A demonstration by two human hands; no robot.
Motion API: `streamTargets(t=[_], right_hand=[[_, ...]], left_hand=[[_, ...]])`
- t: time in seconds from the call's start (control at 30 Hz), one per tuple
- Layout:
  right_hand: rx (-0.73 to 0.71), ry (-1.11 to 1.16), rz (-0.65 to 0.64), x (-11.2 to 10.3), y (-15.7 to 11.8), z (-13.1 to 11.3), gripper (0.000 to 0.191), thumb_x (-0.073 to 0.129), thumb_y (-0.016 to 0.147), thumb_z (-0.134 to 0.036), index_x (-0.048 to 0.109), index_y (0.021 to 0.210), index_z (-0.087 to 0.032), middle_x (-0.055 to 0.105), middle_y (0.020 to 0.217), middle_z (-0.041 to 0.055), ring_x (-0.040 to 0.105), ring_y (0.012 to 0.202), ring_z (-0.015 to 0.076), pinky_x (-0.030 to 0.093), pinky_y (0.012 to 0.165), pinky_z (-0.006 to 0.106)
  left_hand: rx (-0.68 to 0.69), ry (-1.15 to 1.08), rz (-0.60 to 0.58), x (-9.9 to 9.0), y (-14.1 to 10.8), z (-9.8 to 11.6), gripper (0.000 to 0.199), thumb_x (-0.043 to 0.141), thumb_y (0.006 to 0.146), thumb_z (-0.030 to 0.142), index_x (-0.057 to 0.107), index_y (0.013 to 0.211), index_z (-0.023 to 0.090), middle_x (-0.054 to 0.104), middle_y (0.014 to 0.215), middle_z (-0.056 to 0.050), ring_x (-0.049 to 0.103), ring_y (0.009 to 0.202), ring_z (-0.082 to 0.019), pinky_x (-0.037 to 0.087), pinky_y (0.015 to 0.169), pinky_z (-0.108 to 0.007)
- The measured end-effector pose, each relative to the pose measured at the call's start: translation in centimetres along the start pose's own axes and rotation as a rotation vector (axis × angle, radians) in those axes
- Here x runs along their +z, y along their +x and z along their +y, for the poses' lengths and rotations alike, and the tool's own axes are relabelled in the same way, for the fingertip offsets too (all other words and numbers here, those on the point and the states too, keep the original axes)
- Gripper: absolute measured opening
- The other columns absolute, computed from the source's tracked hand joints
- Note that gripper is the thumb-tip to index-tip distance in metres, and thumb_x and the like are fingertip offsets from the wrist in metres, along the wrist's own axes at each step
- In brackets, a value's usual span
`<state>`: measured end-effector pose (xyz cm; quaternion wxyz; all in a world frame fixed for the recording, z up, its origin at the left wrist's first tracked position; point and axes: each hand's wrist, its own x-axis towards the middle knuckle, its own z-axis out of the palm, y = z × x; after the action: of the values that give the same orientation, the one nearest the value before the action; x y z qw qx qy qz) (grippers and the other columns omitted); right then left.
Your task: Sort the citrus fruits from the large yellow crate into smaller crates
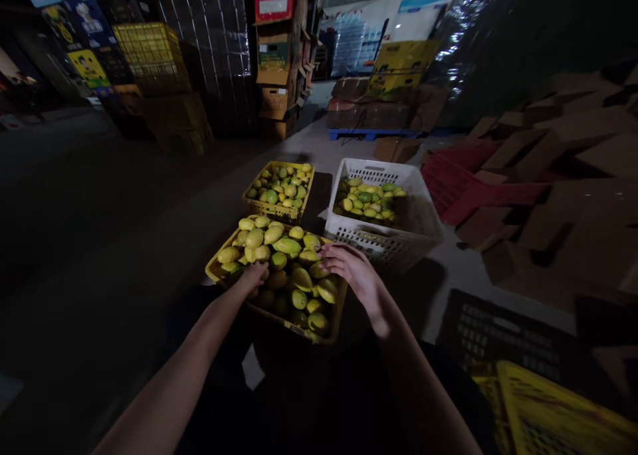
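In the near yellow crate (339, 309), lemons (254, 238) are lying heaped, likely firm, suiting cupping round the middle. The right hand (353, 267) is showing a wide grip; whether the left hand (255, 277) is gripping, I cannot say.

The single camera looks from the person's head, forward and down, so that the hands (353, 269) and the front crate (340, 313) are near, in the middle, while the stacked boxes (273, 56) stand farther away, at the top.
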<state>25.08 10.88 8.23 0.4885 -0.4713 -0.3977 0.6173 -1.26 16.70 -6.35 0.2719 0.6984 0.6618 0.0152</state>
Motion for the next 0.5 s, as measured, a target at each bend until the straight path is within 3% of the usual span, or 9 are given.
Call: streamTargets(t=[0.17,0.3,0.4,0.5], right_hand=[[0.014,0.005,-0.007,0.3,0.1,0.5,0.022,0.083,0.066,-0.038,0.072,0.079,-0.024,0.076,0.080,0.0058,0.069,0.070,0.0224,0.056,0.070,0.035],[0.030,-0.060,-0.027,1.8,0.9,1.8,0.014,0.075,0.072,-0.036,0.070,0.080,-0.024,0.076,0.083,0.0055,0.069,0.074,0.0220,0.056,0.070,0.035],[0.005,-0.175,0.001,3.7,1.6,3.3,0.014,0.075,0.072,-0.033,0.069,0.080,-0.023,0.073,0.084,0.0043,0.069,0.079,0.0216,0.055,0.068,0.033],[-0.010,-0.254,-0.029,5.7,2.0,4.9,0.027,0.083,0.067,-0.032,0.070,0.089,-0.024,0.072,0.095,0.0052,0.066,0.082,0.0222,0.055,0.066,0.033]], left_hand=[[0.025,-0.250,0.105,-1.6,-0.6,-1.1,0.058,0.084,0.071,0.033,0.063,0.123,0.019,0.071,0.112,-0.010,0.061,0.123,-0.036,0.045,0.106,-0.040],[0.085,-0.520,0.199,-4.3,-2.2,-0.8,0.059,0.084,0.073,0.036,0.064,0.125,0.019,0.071,0.118,-0.010,0.062,0.120,-0.031,0.047,0.107,-0.040],[0.149,-0.925,0.127,-6.2,-3.9,0.2,0.055,0.087,0.070,0.032,0.069,0.120,0.017,0.074,0.113,-0.010,0.067,0.113,-0.029,0.053,0.103,-0.044],[0.147,-1.197,0.004,-7.0,-5.4,1.3,0.045,0.086,0.072,0.031,0.071,0.111,0.014,0.075,0.104,-0.009,0.070,0.105,-0.029,0.058,0.096,-0.047]])
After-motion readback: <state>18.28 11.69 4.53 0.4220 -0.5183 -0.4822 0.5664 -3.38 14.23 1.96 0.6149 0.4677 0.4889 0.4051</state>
